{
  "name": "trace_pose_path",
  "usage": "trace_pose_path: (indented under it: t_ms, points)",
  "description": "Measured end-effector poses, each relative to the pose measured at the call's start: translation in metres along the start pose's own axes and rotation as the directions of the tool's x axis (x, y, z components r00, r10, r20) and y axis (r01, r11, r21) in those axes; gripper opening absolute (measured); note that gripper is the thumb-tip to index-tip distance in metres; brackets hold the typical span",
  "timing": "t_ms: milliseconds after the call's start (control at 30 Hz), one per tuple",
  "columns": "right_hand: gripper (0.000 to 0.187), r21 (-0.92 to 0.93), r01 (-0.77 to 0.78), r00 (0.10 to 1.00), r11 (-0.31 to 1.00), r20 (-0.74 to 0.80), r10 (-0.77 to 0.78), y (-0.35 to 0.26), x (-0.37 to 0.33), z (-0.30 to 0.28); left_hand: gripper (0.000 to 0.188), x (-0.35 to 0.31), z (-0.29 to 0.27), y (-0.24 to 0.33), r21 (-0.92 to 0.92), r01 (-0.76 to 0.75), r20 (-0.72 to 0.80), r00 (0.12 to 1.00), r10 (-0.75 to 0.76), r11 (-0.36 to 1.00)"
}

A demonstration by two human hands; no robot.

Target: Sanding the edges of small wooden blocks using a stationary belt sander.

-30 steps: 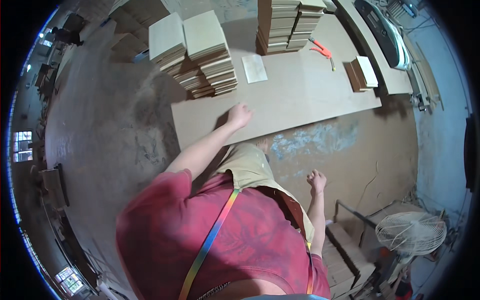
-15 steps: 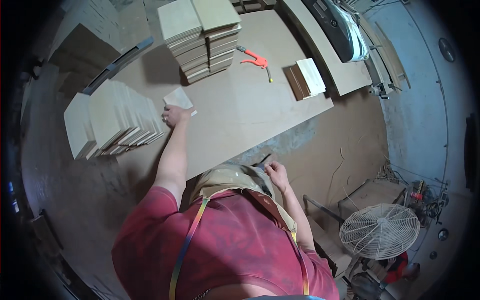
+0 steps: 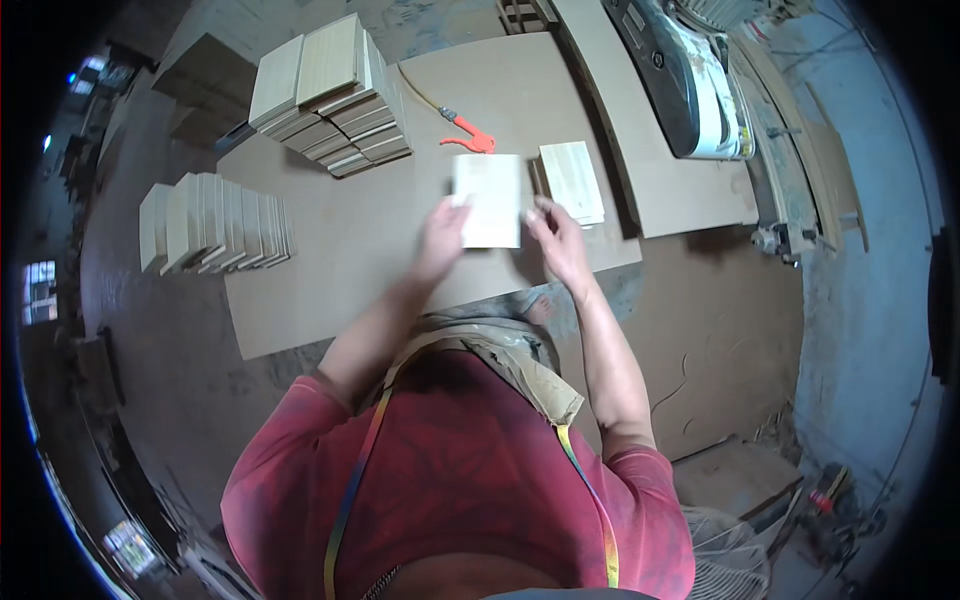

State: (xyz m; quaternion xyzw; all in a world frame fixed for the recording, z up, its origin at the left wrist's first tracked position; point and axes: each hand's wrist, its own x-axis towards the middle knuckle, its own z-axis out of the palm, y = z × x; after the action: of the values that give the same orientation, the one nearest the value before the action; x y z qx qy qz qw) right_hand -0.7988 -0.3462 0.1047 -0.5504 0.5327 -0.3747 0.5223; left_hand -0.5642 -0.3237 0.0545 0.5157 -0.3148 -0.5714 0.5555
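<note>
A pale wooden board is raised above the worktable in front of me, slightly blurred. My left hand grips it by its left edge. Close to the board's right edge is my right hand, its fingers curled; whether they touch the board cannot be made out. Just beyond the board lies an orange air blow gun on its hose. To the right, a small stack of boards sits near my right hand.
Tall stacked boards stand at the back left of the table. A leaning row of boards is at the far left. Along the right is a raised ledge with a black and white machine. A wire fan stands behind on the right.
My left hand has brought a board from the table's left side to the middle. My right hand has risen from beside my apron to the board's right. My view has turned left.
</note>
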Motion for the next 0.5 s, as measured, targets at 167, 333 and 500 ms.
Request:
trace_pose_path:
  t_ms: [167, 333, 500]
  points:
    - [0.046, -0.067, 0.044, 0.998, 0.997, -0.039, -0.047, -0.016, 0.057, -0.07, 0.036, 0.033, 0.121, 0.018, 0.322, 0.012, 0.021, 1.0, -0.02, 0.947]
    - [0.058, -0.415, -0.033, 0.998, 0.909, -0.058, 0.01, 0.033, 0.087, -0.108, 0.048, 0.054, 0.143, -0.013, 0.727, 0.15, -0.109, 0.989, -0.103, 0.67]
    - [0.071, -0.283, -0.262, 0.965, 0.923, -0.05, 0.258, 0.079, 0.113, -0.114, 0.059, 0.081, 0.135, -0.056, 0.476, 0.401, -0.208, 0.916, -0.343, 0.782]
